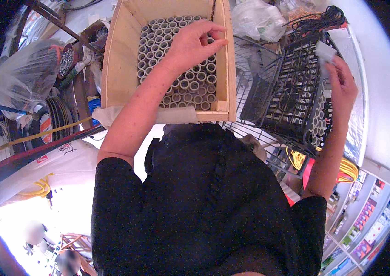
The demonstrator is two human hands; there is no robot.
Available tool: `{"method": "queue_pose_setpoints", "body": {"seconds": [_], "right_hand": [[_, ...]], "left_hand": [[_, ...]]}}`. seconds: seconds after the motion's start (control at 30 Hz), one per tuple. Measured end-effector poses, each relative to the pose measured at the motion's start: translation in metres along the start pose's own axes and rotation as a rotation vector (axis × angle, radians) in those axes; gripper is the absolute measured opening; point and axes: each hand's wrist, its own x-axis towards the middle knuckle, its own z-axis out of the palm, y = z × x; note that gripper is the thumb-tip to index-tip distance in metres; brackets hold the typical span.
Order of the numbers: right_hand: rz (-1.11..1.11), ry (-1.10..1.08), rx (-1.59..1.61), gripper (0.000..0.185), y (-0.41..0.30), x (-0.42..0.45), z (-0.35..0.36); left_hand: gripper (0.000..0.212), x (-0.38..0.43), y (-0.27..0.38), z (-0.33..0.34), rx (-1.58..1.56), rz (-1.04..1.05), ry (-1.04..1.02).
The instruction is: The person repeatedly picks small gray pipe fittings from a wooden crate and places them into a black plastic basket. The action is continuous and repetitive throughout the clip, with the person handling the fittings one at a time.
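Observation:
Short pale plastic tubes point(194, 85) stand on end, tightly packed in rows inside a wooden box point(120, 62). Over them, near the box's right wall, my left hand point(195, 39) hovers with thumb and fingers apart, holding nothing that I can see. At the right, my right hand point(343, 77) has its fingers on a whitish, blurred piece point(326, 51), seemingly a plastic tube. Beneath that hand is a black plastic crate point(284, 89) filled with more white tubes point(319, 120), some lying, some end-on. A cloth point(177, 115) wraps part of the box's near edge.
A black wire rack point(245, 86) lies between box and crate. Plastic bags point(260, 20) and a coil of black cable point(329, 19) are behind. At left are a clear bag point(26, 72), grinding discs point(53, 120) and a yellow strip point(36, 136). Two people point(34, 233) appear at lower left.

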Motion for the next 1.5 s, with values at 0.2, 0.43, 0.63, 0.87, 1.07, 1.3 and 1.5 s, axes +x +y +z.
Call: {"method": "queue_pose_setpoints", "body": {"seconds": [0.2,0.43,0.63,0.87,1.07,1.3,1.5], "right_hand": [[-0.318,-0.274,0.067,0.017,-0.085,-0.016,0.065],[-0.365,-0.446,0.039,0.018,-0.068,-0.016,0.077],[-0.460,-0.451,0.063,0.019,-0.068,-0.017,0.081],[-0.413,-0.251,0.143,0.020,-0.066,-0.011,0.078],[-0.267,-0.243,0.180,0.020,-0.059,-0.010,0.077],[-0.172,-0.277,0.191,0.021,-0.053,-0.009,0.077],[-0.152,-0.313,0.239,0.021,-0.045,-0.008,0.077]], "left_hand": [[0.043,-0.006,0.018,0.003,-0.124,0.119,-0.093],[0.043,-0.010,0.027,0.019,-0.174,0.120,-0.185],[0.043,-0.014,0.037,0.024,-0.240,0.109,-0.220],[0.045,-0.005,0.025,0.007,-0.249,-0.061,-0.052],[0.045,0.003,-0.008,-0.022,0.032,-0.171,0.033],[0.039,-0.014,-0.037,-0.003,0.439,-0.163,-0.415],[0.044,-0.025,-0.029,0.025,0.595,-0.210,-0.795]]}}
